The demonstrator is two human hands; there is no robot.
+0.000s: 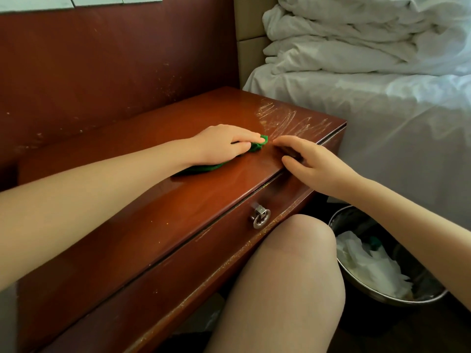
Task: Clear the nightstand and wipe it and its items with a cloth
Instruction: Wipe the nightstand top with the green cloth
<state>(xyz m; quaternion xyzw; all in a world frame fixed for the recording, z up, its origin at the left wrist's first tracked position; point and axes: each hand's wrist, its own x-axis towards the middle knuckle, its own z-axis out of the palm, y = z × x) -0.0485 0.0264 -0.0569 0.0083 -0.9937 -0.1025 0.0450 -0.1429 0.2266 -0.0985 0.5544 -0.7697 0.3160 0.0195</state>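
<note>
The left hand [224,143] presses flat on the green cloth [204,167] mid-nightstand [122,200], gripping it to scrub. Just right, the empty right hand [313,161] rests loosely open on the near edge, likely bracing.

Left hand [224,143] presses green cloth [204,167] on nightstand [132,194].

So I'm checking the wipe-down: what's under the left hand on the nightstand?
A green cloth, pressed flat on the nightstand top by the left hand. Its tip shows past the fingertips and an edge shows below the wrist; the middle is covered by the hand.
</note>
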